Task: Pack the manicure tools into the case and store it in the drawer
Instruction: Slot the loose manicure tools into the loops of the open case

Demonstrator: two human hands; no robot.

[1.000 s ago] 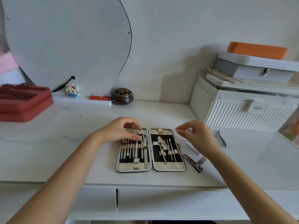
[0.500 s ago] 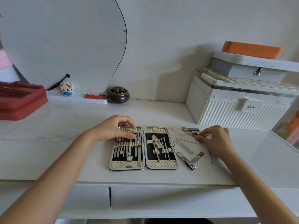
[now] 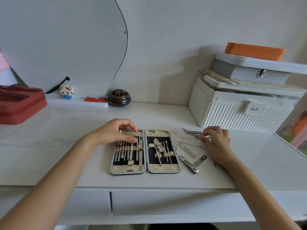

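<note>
The manicure case [image 3: 163, 168] lies open and flat on the white desk, with several metal tools strapped into both halves. My left hand [image 3: 114, 131] rests on the upper left half, fingers curled over the tool tops. My right hand [image 3: 216, 140] lies to the right of the case and pinches a small nail clipper [image 3: 191, 131] at its near end. A larger nail clipper [image 3: 189, 164] with its lever swung out and a flat nail file [image 3: 186, 149] lie loose between the case and my right hand. A closed drawer [image 3: 166, 203] sits under the desk edge.
A ribbed white storage box [image 3: 240, 112] with a grey box and an orange block on top stands at the back right. A red case [image 3: 20, 103] sits at the far left. A dark round pot [image 3: 119, 97], a toy figure [image 3: 66, 92] and a mirror [image 3: 66, 44] line the back.
My right hand has moved from above the case's right edge out to the right and now pinches the small nail clipper. The left hand has stayed on the case.
</note>
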